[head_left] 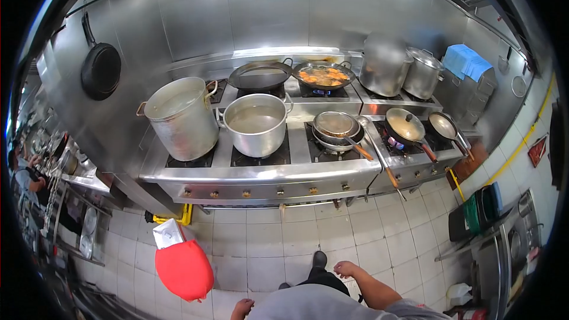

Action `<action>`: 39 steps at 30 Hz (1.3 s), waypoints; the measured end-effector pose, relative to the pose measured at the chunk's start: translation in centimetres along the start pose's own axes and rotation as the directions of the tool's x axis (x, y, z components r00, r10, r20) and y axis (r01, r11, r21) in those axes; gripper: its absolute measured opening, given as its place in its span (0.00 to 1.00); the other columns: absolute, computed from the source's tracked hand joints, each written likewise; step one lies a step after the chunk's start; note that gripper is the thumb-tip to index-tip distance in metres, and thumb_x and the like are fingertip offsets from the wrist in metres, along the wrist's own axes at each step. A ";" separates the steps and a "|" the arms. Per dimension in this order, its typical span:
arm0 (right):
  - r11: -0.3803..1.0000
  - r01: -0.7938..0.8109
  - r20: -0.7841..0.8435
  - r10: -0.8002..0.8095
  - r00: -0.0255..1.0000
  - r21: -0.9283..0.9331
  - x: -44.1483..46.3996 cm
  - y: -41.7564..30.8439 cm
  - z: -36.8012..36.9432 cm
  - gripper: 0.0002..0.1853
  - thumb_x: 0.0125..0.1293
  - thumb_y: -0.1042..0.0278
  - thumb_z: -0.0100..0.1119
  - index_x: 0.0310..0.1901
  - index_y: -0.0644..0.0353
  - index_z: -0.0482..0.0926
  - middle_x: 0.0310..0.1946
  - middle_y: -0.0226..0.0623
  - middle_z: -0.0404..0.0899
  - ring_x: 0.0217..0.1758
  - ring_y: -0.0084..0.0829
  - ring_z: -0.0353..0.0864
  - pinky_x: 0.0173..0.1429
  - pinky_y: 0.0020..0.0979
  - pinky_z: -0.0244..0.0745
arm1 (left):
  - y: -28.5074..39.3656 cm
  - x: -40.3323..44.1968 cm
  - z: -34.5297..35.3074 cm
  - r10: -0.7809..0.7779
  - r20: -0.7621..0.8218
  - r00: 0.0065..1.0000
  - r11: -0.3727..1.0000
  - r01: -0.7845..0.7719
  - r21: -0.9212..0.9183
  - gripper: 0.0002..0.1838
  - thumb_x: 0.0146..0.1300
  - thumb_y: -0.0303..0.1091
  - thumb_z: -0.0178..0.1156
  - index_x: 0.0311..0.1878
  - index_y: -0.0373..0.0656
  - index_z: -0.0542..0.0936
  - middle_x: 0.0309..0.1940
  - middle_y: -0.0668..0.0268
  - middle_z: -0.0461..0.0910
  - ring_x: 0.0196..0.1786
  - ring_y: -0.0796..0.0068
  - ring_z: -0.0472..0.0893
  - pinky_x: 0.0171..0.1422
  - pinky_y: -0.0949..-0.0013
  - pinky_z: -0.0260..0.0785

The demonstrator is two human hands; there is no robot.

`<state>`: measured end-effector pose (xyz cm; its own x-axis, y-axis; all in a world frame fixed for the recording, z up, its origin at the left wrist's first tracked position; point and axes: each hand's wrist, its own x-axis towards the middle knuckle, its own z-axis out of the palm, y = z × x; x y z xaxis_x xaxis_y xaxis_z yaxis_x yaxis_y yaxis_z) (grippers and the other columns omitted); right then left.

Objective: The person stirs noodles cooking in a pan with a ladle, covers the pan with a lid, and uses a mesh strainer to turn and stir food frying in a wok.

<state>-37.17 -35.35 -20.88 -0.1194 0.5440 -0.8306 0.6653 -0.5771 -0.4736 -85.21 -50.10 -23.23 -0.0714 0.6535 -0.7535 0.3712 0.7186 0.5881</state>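
My left hand [243, 307] hangs low beside my body at the bottom of the head view, partly cut off. Its fingers are loosely bent, and nothing shows in them. My right hand [345, 269] is held out over the floor in front of me, empty, with fingers half curled and slightly apart. Neither hand touches the stove [261, 176] ahead. Nearest to my left hand is a round red lid or cover [184, 270], with a silver packet [168, 234] at its top end.
Two large pots, a tall one [182, 121] and a wider one [257, 125], stand on the left burners. Orange pieces fry in a wok [323, 76] over a lit flame. A ladle [379, 154] overhangs the stove's front edge. Bins [471, 213] stand at right; a person [32, 178] is far left.
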 end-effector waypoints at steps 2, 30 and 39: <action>1.000 0.001 0.009 0.000 1.000 -0.026 0.1 -0.2 0.5 0.18 0.61 0.57 0.57 0.50 0.55 0.76 0.34 0.33 0.81 0.27 0.25 0.79 0.27 0.29 0.76 | 0.2 0.1 0.2 -0.014 -0.004 1.000 1.000 0.014 0.020 0.16 0.56 0.44 0.60 0.38 0.39 0.79 0.23 0.67 0.77 0.20 0.77 0.72 0.20 0.71 0.64; 0.999 0.054 -0.005 -0.054 0.999 -0.003 -2.1 0.0 0.8 0.11 0.59 0.62 0.56 0.38 0.58 0.81 0.20 0.31 0.75 0.20 0.24 0.75 0.20 0.29 0.69 | 0.3 -0.2 1.4 -0.003 -0.011 1.000 1.000 0.002 -0.029 0.18 0.57 0.45 0.60 0.41 0.40 0.80 0.26 0.67 0.79 0.21 0.77 0.73 0.22 0.72 0.65; 0.999 -0.026 0.034 0.028 0.999 -0.031 -1.5 0.3 0.7 0.18 0.60 0.60 0.58 0.50 0.57 0.76 0.34 0.36 0.83 0.25 0.26 0.80 0.24 0.26 0.74 | 0.7 -0.1 1.4 0.017 -0.033 0.999 1.000 -0.017 0.007 0.19 0.57 0.45 0.61 0.43 0.39 0.80 0.28 0.66 0.81 0.23 0.77 0.75 0.24 0.70 0.67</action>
<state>-37.30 -36.72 -19.97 -0.1259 0.5070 -0.8527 0.6906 -0.5723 -0.4422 -83.63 -50.06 -23.16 -0.0955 0.6733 -0.7332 0.3789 0.7057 0.5987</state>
